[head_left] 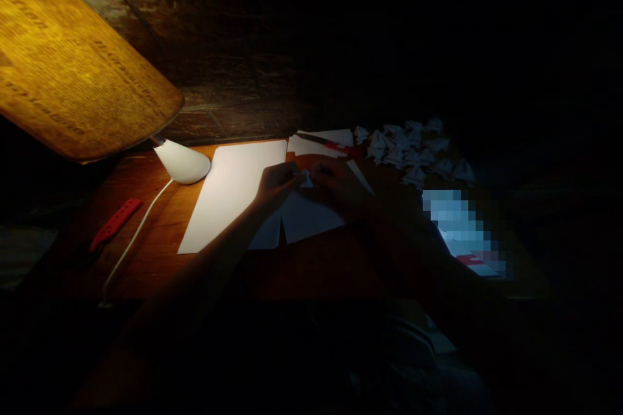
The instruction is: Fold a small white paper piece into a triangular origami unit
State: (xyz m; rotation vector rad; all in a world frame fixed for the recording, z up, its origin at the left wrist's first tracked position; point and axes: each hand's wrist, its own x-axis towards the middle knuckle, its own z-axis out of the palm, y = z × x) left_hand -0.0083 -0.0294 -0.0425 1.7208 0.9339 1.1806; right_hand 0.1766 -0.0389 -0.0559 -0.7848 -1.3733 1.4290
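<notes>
Between my two hands is a small piece of folded paper (306, 177), pale in the dim light. The fingers of my left hand (278, 183) pinch it from the left. From the right, my right hand (338, 183) grips it, its fingers dark in shadow. Both hands are over white paper sheets; one stack (238, 188) lies left, brightly lit, and another sheet (311, 217) lies under the hands. Several small folded paper pieces (409, 149) are gathered at the back right of the wooden table (160, 227).
A lamp with a yellow printed shade (87, 65) and white base (185, 163) stands left, its cord crossing the table. Nearby lies a red power strip (117, 224). Scissors with red handles (343, 148) rest on paper at the back. A lit phone-like screen (462, 240) is at right.
</notes>
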